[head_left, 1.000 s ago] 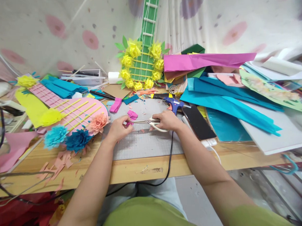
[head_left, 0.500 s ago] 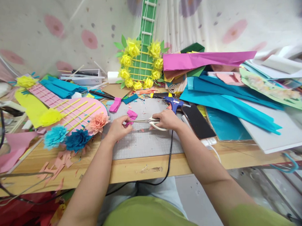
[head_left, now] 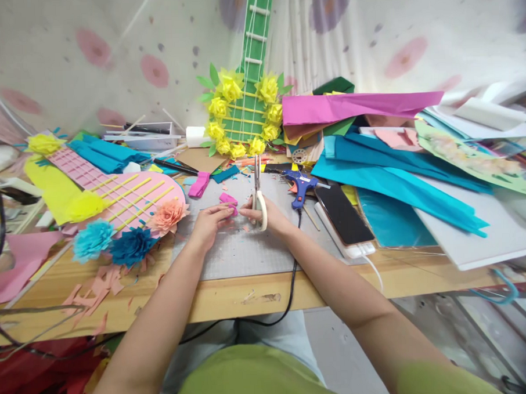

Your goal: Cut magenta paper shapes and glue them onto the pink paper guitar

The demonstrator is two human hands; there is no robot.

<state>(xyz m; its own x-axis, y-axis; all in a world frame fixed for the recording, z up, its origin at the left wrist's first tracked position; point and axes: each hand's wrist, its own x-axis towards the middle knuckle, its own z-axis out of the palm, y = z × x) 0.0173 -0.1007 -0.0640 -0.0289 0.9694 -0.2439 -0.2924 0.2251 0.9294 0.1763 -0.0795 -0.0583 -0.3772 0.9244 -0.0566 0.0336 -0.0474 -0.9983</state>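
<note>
My left hand [head_left: 208, 225] is closed, its fingertips pinched at a small piece of magenta crepe paper, mostly hidden by the fingers. Just behind these fingers, another magenta crepe paper piece [head_left: 228, 199] lies on the grey cutting mat [head_left: 248, 253]. White-handled scissors [head_left: 258, 188] are in my right hand [head_left: 270, 217], blades together and pointing away from me. The thumb and finger of that hand reach toward the left fingertips. A folded magenta strip [head_left: 199, 184] rests farther back on the mat.
At left lies a pink paper guitar [head_left: 143, 193] with paper flowers. A green guitar [head_left: 248, 113] with yellow flowers stands behind. To the right are a blue glue gun [head_left: 303, 186], its black cord [head_left: 295, 271], a phone [head_left: 344, 214] and blue crepe paper [head_left: 402, 182].
The scissors have swung from pointing left at the paper to pointing away from me. My right hand has moved left, close to my left hand.
</note>
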